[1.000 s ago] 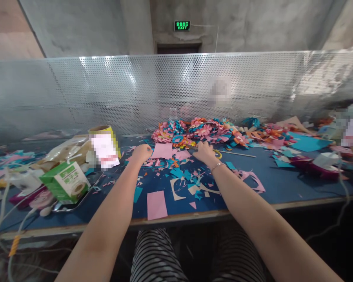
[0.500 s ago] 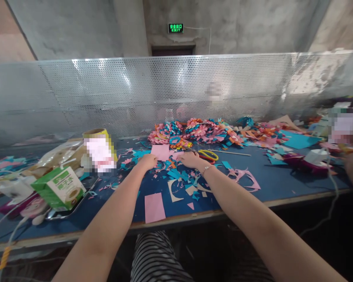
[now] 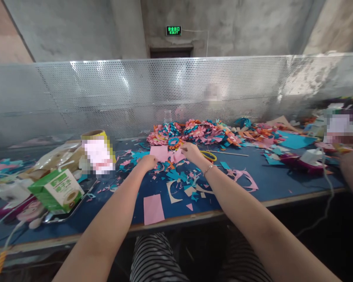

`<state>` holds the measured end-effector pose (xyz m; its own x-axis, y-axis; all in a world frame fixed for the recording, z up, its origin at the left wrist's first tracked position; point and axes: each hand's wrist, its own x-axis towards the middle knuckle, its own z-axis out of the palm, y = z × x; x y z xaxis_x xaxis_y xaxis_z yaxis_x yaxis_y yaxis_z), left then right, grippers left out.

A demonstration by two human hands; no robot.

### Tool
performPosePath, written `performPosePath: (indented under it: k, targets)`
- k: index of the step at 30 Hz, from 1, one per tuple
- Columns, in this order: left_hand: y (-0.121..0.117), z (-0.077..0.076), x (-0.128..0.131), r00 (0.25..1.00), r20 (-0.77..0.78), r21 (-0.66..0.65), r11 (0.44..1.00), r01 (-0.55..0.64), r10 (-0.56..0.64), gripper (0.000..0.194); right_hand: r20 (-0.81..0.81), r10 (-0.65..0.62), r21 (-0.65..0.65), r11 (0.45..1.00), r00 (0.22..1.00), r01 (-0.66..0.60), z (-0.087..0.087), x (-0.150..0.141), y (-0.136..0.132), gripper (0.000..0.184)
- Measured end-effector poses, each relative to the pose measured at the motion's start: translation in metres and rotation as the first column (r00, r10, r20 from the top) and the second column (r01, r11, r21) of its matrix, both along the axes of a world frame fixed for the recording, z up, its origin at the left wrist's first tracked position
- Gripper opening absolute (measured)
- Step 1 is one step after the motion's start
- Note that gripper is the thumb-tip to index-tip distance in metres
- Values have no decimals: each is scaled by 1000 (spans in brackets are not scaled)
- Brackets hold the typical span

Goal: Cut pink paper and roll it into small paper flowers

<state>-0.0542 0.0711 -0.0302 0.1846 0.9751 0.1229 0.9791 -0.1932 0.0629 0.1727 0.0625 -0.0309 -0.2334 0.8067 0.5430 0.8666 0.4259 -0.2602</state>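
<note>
Fingers of the left hand lie at the lower edge of a pink sheet, mid-frame; those of the right hand bend at a pink piece just right of it. Whether either pinches paper: not discernible. Best handled lightly, edges uncreased, clear of the blue scraps on the bench.

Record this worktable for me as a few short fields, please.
Left hand: at a pink square's near-left corner; grip unclear
Right hand: at a pink scrap; grip unclear
Beside right hand: scissors, yellow handle visible
Beyond hands: colorful paper pile
Front: pink sheet
Far left: green-and-white carton
</note>
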Motion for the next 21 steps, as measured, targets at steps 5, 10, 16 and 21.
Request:
performPosePath:
  k: [5, 10, 16, 21]
  targets:
    - [-2, 5, 3, 1000, -27, 23, 1000, 16, -15, 33, -130, -61, 11, 998, 990, 63, 1, 4, 2, 21]
    - [-6, 9, 8, 986, 11, 92, 982, 164, -166, 33, 49, -56, -193, 979, 997, 64, -5, 1, -4, 40]
    - [-18, 6, 21, 891, 165, 99, 906, 411, -422, 35, 95, 4, -335, 942, 995, 28, 5, 0, -18, 32]
    - [-20, -1, 22, 908, 172, -19, 921, 390, -381, 31, -23, -58, -249, 967, 998, 51, 7, 2, -15, 25]
